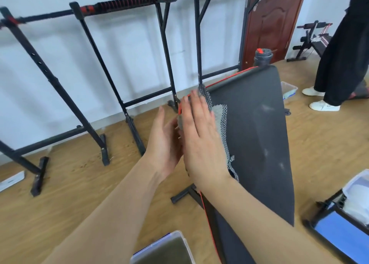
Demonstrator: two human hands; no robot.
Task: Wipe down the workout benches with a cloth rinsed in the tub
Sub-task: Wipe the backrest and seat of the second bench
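A black padded workout bench [257, 136] with a red-piped edge runs from the bottom centre up to the right. A grey checkered cloth [221, 116] lies over its left edge. My right hand [201, 142] presses flat on the cloth, fingers together and pointing up. My left hand [165, 142] sits just left of the bench edge, palm turned toward the cloth's hanging side, fingers apart; whether it touches the cloth is hidden. A clear plastic tub [165, 249] of murky water stands on the floor at the bottom centre.
Black pull-up racks [103, 68] line the white wall at the left and back. A person in black with white shoes [325, 105] stands at the right by a small clear tub [287, 89]. Another tub [357, 194] and blue-padded equipment [339, 233] sit at the lower right.
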